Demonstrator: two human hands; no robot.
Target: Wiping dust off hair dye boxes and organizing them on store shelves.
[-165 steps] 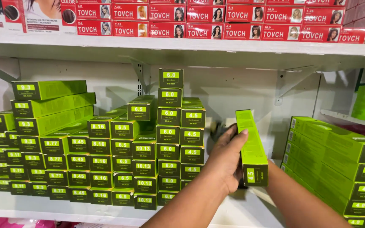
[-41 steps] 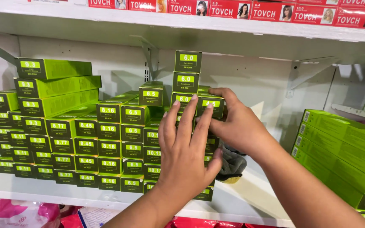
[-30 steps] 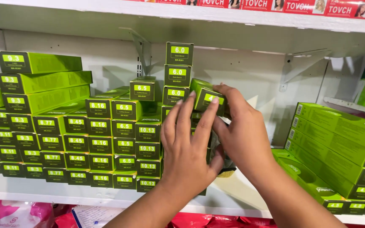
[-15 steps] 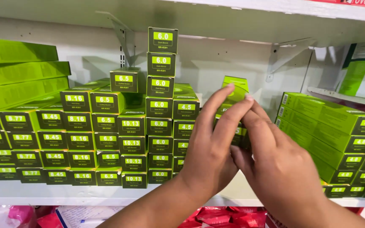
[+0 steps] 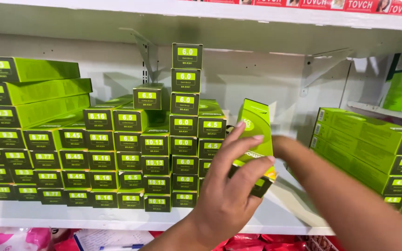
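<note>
The work shown is the stacking of long green boxes on a white shelf (image 5: 275, 218), and it stands well advanced: the main block of stacked boxes (image 5: 117, 158) fills the left and centre of the shelf in tidy rows, end labels facing out, with one taller column (image 5: 186, 74) rising above the rest. One green box (image 5: 256, 139) is not yet seated; it stands tilted just right of the block, upper end leaning back toward the wall, lower end near the shelf surface. The left hand (image 5: 231, 186) lies against its front face with fingers spread and fairly wide, pressing or steadying it rather than closing round it. The right hand (image 5: 282, 145) reaches in behind the box; only the wrist and forearm show clearly, so its grip cannot be told. A gap remains between the block and a second pile of green boxes (image 5: 373, 148) lying lengthwise at the right. The held box appears undamaged, bright lime green with a darker end flap, corners square.
</note>
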